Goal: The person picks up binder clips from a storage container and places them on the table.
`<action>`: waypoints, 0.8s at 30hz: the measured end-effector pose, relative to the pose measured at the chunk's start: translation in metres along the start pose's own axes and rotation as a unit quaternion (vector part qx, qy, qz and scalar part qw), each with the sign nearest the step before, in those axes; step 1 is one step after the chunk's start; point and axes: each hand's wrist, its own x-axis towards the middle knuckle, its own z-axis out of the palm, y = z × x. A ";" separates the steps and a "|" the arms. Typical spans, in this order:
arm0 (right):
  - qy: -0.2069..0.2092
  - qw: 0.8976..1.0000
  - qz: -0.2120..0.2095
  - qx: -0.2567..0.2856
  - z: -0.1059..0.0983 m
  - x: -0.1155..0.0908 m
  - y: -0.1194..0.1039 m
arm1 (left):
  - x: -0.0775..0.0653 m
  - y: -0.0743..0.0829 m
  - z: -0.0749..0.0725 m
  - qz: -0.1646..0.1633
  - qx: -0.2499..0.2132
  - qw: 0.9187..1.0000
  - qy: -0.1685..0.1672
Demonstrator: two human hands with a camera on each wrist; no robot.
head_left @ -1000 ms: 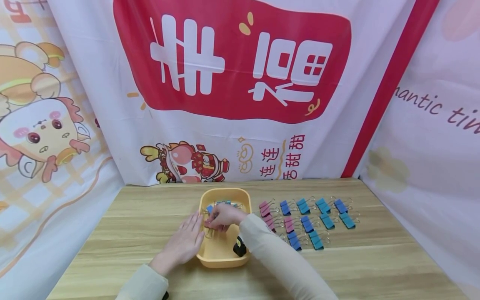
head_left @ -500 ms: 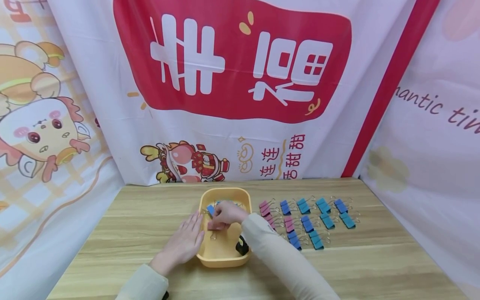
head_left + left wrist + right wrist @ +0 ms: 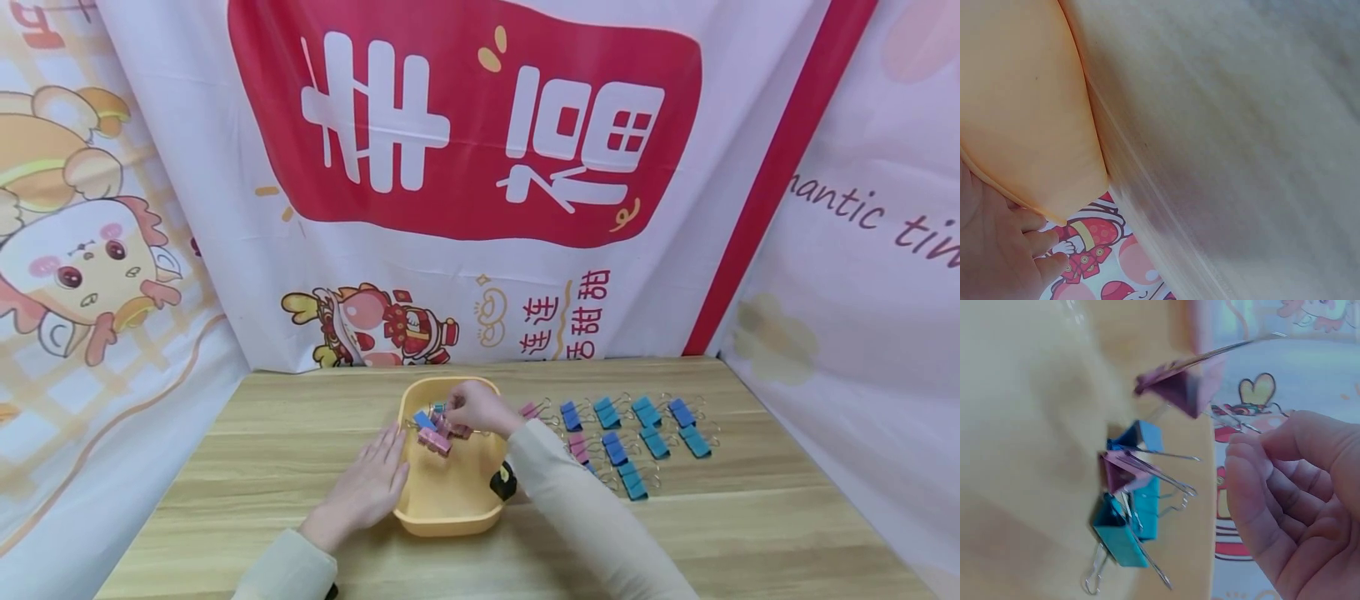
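Observation:
A yellow plastic tray (image 3: 447, 523) stands on the table, with pink, blue and teal binder clips near its far end. My left hand (image 3: 365, 482) lies against the tray's left wall with its fingers stretched out; the left wrist view shows this hand (image 3: 997, 250) beside the tray's side. Over the far part of the tray is my right hand (image 3: 477, 408). In the right wrist view, the thumb and index finger of my right hand (image 3: 1297, 487) pinch the wire handle of a pink binder clip (image 3: 1185, 390). Below it lie a blue clip (image 3: 1141, 434), another pink clip (image 3: 1122, 472) and a teal clip (image 3: 1119, 537).
Right of the tray, several binder clips stand in rows, among them a teal clip (image 3: 633, 481) and a blue clip (image 3: 682, 412); my right sleeve covers some. A printed cloth (image 3: 457, 292) hangs behind the wooden table (image 3: 300, 417). A black device (image 3: 504, 481) sits at my right wrist.
My right hand has moved up and to the right from low in the tray, bringing the pink binder clip along. More of the tray's floor shows. My left hand has stayed put.

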 end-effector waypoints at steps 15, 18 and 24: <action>0.081 0.991 0.032 0.103 -0.050 -0.025 0.015 | -0.001 0.003 -0.001 -0.006 0.003 1.000 -0.005; 0.106 0.987 0.034 0.113 -0.059 -0.031 0.018 | -0.001 0.003 -0.002 -0.006 0.003 1.000 -0.004; 0.135 0.983 0.036 0.122 -0.077 -0.046 0.025 | -0.002 0.003 -0.002 -0.007 -0.002 1.000 -0.001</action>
